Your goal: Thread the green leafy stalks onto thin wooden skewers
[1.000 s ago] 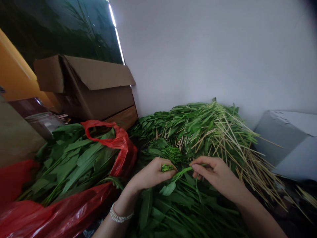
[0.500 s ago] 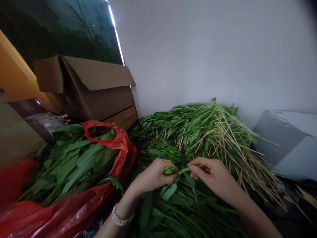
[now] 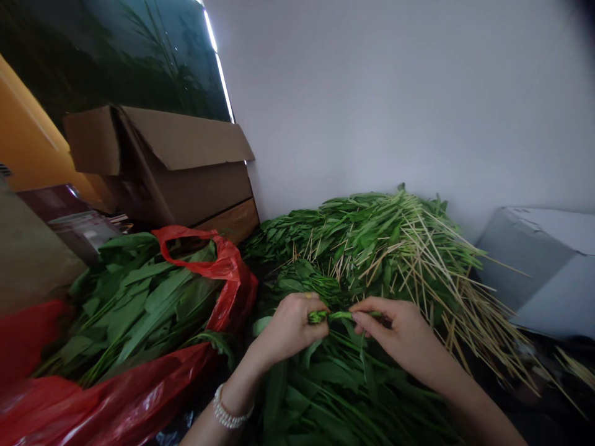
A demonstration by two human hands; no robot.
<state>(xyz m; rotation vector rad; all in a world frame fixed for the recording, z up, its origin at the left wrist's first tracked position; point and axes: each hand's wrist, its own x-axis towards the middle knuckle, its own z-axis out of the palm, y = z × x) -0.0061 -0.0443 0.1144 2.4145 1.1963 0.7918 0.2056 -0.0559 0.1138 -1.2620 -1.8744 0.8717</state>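
Observation:
My left hand (image 3: pixel 289 328) is closed around a small rolled bundle of green leaf (image 3: pixel 318 316), with a bead bracelet on its wrist. My right hand (image 3: pixel 398 331) pinches the leaf's free strip (image 3: pixel 341 315), stretched between both hands. Both hands hover over loose green leaves (image 3: pixel 334 384) in front of me. Behind them lies a big heap of folded leaves on thin wooden skewers (image 3: pixel 400 248).
A red plastic bag (image 3: pixel 218 266) full of large green leaves (image 3: pixel 134 297) sits at the left. Behind it stand open cardboard boxes (image 3: pixel 176 167). A grey box (image 3: pixel 539 260) stands at the right against the white wall.
The leaf strip has been pulled up and taut between the hands; the hanging leaf end below the left hand is gone. Both hands have shifted slightly left and closer together.

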